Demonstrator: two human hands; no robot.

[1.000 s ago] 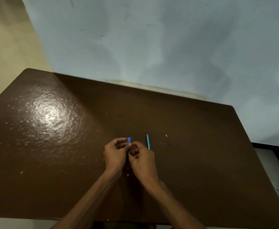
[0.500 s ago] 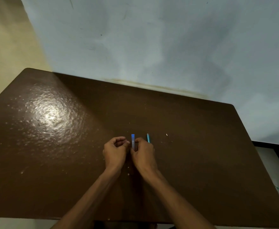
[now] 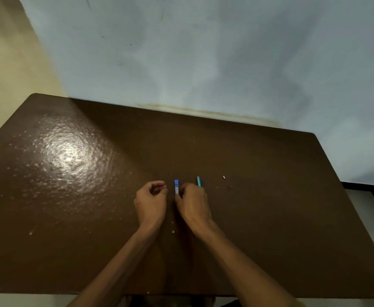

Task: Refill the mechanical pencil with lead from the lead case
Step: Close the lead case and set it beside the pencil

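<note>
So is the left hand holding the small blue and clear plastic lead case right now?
No, the small blue and clear plastic lead case is pinched by the right hand, while the left hand is apart from it.

Dark brown table (image 3: 270, 207) before me, glossy, a bright glare patch (image 3: 67, 155) at far left. Small white speck (image 3: 224, 177) on it, perhaps a crumb. Pale blue-grey wall (image 3: 203, 52) behind; cream wall (image 3: 6, 63) left.
</note>
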